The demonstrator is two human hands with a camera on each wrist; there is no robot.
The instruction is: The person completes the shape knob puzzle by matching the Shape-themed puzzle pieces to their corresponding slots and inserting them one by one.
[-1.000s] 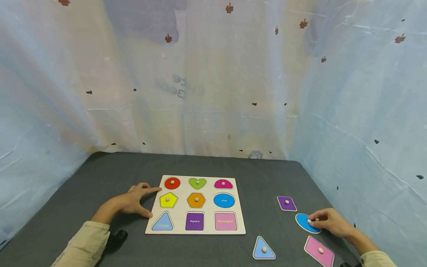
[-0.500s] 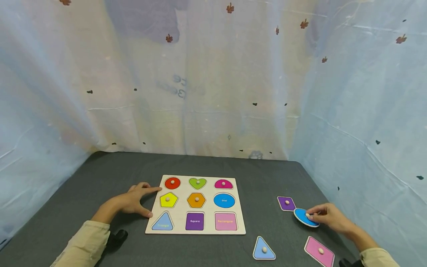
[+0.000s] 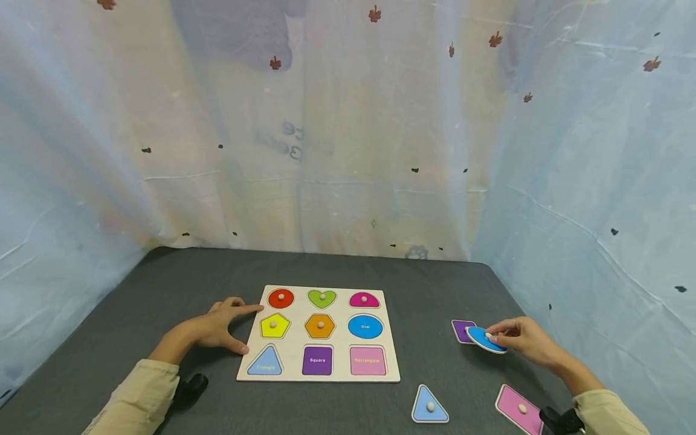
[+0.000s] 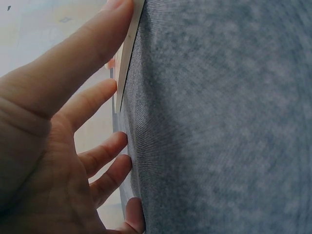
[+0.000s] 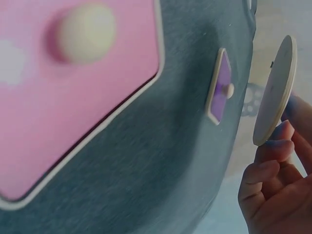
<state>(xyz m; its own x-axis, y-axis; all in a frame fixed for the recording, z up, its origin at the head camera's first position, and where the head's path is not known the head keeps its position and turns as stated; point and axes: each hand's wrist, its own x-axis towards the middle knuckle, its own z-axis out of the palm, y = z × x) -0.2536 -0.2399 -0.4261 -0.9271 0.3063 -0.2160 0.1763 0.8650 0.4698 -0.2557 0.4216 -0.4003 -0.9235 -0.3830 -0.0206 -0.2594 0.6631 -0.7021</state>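
In the head view my right hand (image 3: 527, 341) pinches the small wooden knob of a blue oval puzzle piece (image 3: 481, 339). That piece is lifted off the table and tilted, partly covering the purple square piece (image 3: 460, 330); the right wrist view shows its pale underside (image 5: 278, 92). My left hand (image 3: 217, 326) touches the left edge of the white puzzle board (image 3: 296, 347) with thumb and forefinger, the fingers spread. Red circle, green heart, magenta half circle, yellow pentagon and orange hexagon pieces sit in the board. Its oval (image 3: 365, 327), triangle, square and rectangle recesses show printed words.
On the dark grey table (image 3: 435, 284) lie a light blue triangle piece (image 3: 429, 406) and a pink rectangle piece (image 3: 516, 406), each with a knob. My right wrist's black strap overlaps the pink piece in the head view. Printed curtains (image 3: 353, 139) stand behind and at the sides.
My right hand has raised the blue oval off the table and carried it away from me and leftward, over the purple square. The left hand and the board have stayed put.
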